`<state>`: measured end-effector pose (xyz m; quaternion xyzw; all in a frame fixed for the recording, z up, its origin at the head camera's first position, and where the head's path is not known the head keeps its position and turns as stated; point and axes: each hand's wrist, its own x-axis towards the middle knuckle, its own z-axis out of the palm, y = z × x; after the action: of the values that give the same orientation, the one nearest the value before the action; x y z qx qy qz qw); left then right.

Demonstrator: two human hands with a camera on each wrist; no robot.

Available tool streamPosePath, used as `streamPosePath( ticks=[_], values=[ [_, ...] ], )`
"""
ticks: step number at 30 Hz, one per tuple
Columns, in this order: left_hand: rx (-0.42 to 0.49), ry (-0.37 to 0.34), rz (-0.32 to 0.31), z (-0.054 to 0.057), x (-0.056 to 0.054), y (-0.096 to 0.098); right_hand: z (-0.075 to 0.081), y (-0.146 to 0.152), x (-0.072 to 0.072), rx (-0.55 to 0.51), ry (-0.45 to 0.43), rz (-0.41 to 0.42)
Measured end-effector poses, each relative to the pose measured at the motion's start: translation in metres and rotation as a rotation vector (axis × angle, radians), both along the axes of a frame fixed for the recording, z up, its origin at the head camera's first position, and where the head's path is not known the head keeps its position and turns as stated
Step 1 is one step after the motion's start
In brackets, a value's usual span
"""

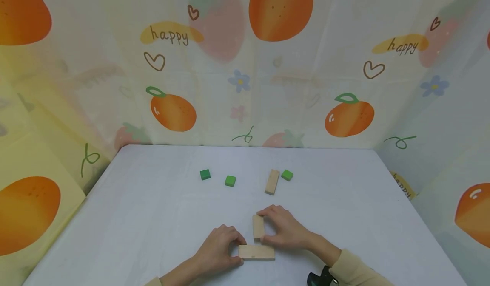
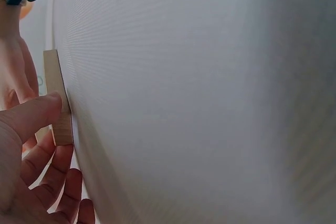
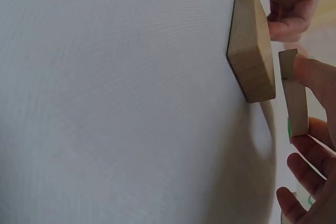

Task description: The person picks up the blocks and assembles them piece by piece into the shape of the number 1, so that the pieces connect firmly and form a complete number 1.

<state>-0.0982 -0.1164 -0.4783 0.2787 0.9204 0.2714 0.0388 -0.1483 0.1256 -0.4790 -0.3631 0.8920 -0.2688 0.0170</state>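
Observation:
A plain wooden block [image 1: 256,252] lies crosswise near the front of the white table. My left hand [image 1: 219,252] pinches its left end between thumb and fingers; the left wrist view shows the thumb on the near face of this block [image 2: 59,87]. Just beyond it a second wooden block [image 1: 258,227] points away from me, its near end close to the first one. My right hand [image 1: 285,228] holds that block by its two ends, thumb at the near end and fingertips at the far end. In the right wrist view this block [image 3: 296,100] shows between thumb and fingers.
Farther back lie a dark green cube [image 1: 205,174], a lighter green cube [image 1: 230,181], a third wooden block [image 1: 272,182] and another green cube [image 1: 287,175] close beside it. A printed cloth [image 1: 298,111] hangs behind the table [image 1: 153,192]. A black device [image 1: 320,277] sits by the right sleeve.

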Motion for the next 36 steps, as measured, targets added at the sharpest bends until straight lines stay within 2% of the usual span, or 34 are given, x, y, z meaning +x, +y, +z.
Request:
streamPosePath(
  ticks=[21, 36],
  values=[
    [-0.018, -0.041, 0.000, 0.0035, -0.0039, 0.0008, -0.0048, -0.0044, 0.0055, 0.076, -0.006, 0.004],
    [-0.010, -0.042, 0.001, 0.0028, -0.0029, 0.0012, -0.0057, -0.0015, 0.0064, 0.071, 0.011, 0.024]
  ],
)
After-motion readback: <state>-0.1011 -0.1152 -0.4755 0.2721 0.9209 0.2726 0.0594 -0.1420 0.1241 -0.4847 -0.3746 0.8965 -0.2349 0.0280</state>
